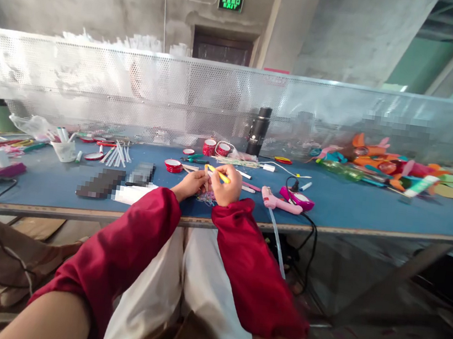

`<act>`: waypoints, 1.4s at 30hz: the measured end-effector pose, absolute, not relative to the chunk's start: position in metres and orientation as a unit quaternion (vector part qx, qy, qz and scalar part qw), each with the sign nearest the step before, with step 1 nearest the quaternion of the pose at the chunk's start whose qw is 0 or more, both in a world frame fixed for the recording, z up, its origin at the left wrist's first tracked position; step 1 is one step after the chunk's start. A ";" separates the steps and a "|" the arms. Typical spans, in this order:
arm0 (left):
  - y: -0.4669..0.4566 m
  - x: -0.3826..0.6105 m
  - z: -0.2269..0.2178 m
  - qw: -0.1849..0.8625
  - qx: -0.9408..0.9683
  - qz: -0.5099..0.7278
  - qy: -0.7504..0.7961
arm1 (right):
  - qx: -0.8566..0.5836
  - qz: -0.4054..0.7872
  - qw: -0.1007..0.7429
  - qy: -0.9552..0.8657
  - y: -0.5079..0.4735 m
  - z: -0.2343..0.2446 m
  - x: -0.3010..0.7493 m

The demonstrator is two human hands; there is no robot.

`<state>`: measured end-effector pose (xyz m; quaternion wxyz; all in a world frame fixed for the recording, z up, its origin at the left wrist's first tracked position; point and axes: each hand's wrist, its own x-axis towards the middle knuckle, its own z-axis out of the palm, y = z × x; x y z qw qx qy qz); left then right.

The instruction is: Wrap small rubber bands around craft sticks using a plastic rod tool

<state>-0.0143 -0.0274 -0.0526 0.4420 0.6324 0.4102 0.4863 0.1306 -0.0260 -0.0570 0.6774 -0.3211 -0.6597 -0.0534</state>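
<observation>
Both my hands meet over the near edge of a blue table (351,205). My right hand (224,187) is closed around a yellow pen-like tool (218,173) that points left and up. My left hand (191,183) is pinched shut beside it, on something small I cannot make out. A small tangle of coloured thread or wire (206,198) lies on the table just under the hands. Both arms wear dark red sleeves.
A pink glue gun (278,201) with its cable lies right of my hands. Red tape rolls (216,147), a black flask (259,131), white sticks (118,154) and a white cup (65,150) stand further back. Colourful toy parts (382,159) pile at right. A perforated metal screen (136,91) backs the table.
</observation>
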 end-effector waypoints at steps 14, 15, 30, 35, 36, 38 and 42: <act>-0.032 -0.017 -0.047 0.415 0.636 0.504 0.412 | -0.321 -0.052 0.669 -0.669 -0.032 -0.055 0.132; -0.032 -0.017 -0.046 0.413 0.637 0.504 0.413 | -0.319 -0.054 0.670 -0.669 -0.032 -0.055 0.132; -0.036 -0.016 -0.046 0.407 0.643 0.497 0.418 | -0.310 -0.049 0.668 -0.675 -0.034 -0.056 0.130; -0.034 -0.018 -0.047 0.404 0.643 0.496 0.421 | -0.318 -0.047 0.673 -0.666 -0.033 -0.057 0.130; -0.033 -0.018 -0.048 0.404 0.644 0.496 0.421 | -0.318 -0.047 0.673 -0.666 -0.033 -0.057 0.130; -0.033 -0.018 -0.048 0.403 0.645 0.496 0.420 | -0.315 -0.045 0.669 -0.671 -0.033 -0.057 0.130; -0.033 -0.019 -0.048 0.402 0.644 0.497 0.420 | -0.315 -0.044 0.666 -0.674 -0.034 -0.057 0.129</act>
